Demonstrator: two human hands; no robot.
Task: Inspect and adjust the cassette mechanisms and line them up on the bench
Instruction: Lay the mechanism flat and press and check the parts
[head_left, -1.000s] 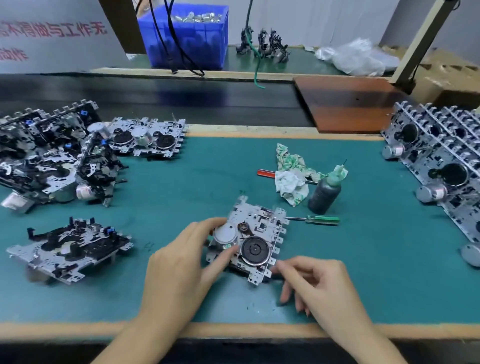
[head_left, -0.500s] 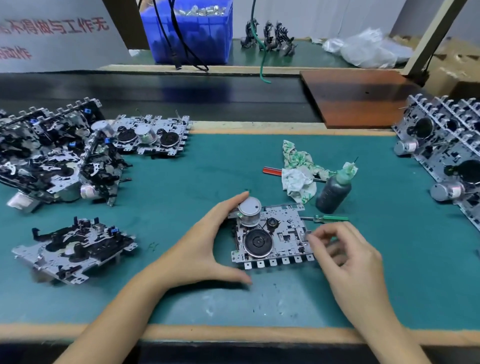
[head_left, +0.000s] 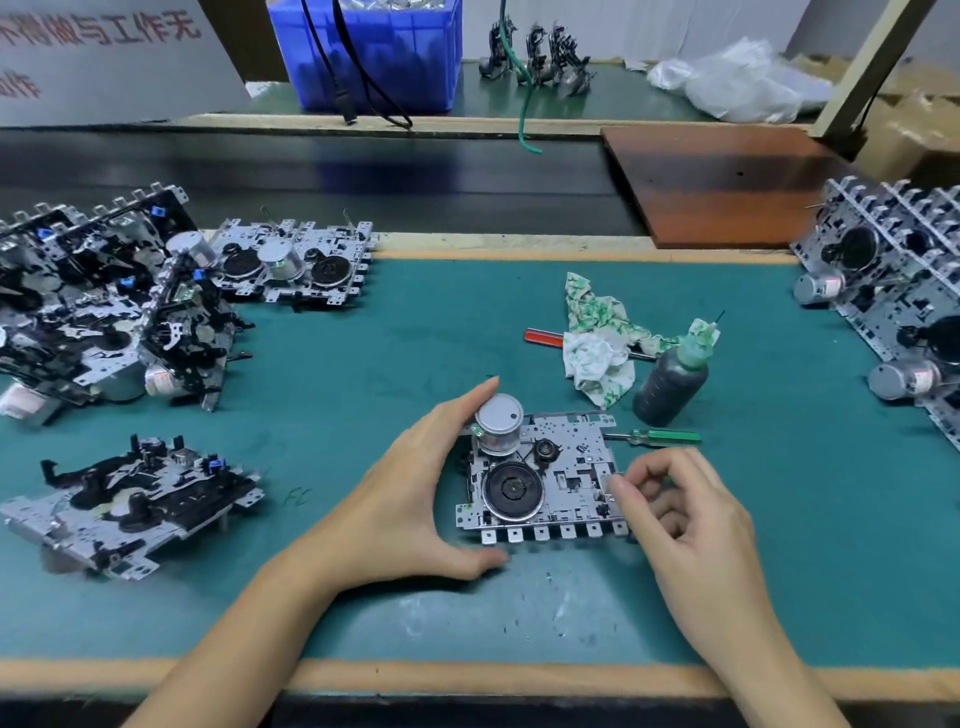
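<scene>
1. Teal-matted counter (head_left: 363, 364): cassette mechanism (head_left: 540, 478) in work lies flat at centre-front.
2. Progress: row of mechanisms (head_left: 893, 306) lined up at right edge; unsorted heap (head_left: 93, 312) at left, seemingly untreated. Roughly midway, by judgement.
3. Left hand (head_left: 410, 499): forefinger and thumb spread, bracketing the mechanism's left side.
4. Right hand (head_left: 685, 514): fingers curled, tips pinching its right edge.
</scene>
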